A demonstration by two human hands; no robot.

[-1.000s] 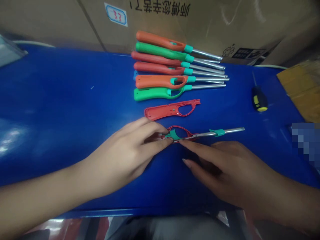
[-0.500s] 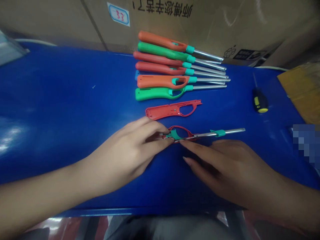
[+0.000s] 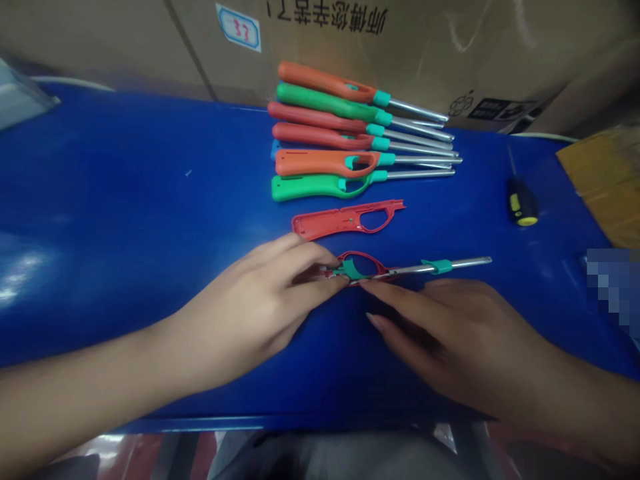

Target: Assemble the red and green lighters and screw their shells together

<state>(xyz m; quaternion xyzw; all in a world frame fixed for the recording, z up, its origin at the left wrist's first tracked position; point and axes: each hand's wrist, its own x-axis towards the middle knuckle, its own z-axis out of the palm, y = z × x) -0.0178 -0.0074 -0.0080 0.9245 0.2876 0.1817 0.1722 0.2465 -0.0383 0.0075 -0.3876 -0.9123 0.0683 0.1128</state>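
An opened red gas lighter (image 3: 367,256) lies on the blue table, with its teal trigger (image 3: 353,270) and inner parts showing. My left hand (image 3: 270,293) is closed around its handle end, which the fingers mostly hide. The index fingertip of my right hand (image 3: 440,327) touches the lower edge of the lighter near the trigger opening; its thumb is held apart below. A metal tube (image 3: 467,262) runs out to the right, carrying a teal collar (image 3: 440,267). Just beyond, the loose red half shell (image 3: 325,223) lies with its inside up.
Several lighters in orange, green and red (image 3: 325,163) lie in a row at the back, before a cardboard box (image 3: 320,60). To the right are a black and yellow screwdriver (image 3: 521,200) and a tan cardboard piece (image 3: 595,180). A grey object (image 3: 23,97) stands far left.
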